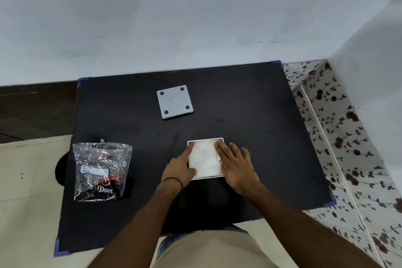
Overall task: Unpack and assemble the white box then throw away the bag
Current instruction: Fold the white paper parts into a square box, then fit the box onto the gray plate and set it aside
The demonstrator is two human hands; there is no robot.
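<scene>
A shallow white box point(205, 159) lies open side up on the black table, with white padding inside. My left hand point(180, 167) rests on its left edge, index finger stretched along the rim and thumb at the near corner. My right hand point(236, 162) lies flat on the box's right edge, fingers spread and reaching onto the padding. A grey square piece point(174, 101) with a black dot near each corner lies farther back, apart from both hands. The clear plastic bag point(101, 171), holding a dark pouch marked "Dove", lies at the table's left edge.
The black table point(261, 119) has blue tape on its corners and stands against a pale wall. A floral-patterned surface point(339, 148) runs along the right side. Light floor tiles show on the left, with a dark round shape under the table edge.
</scene>
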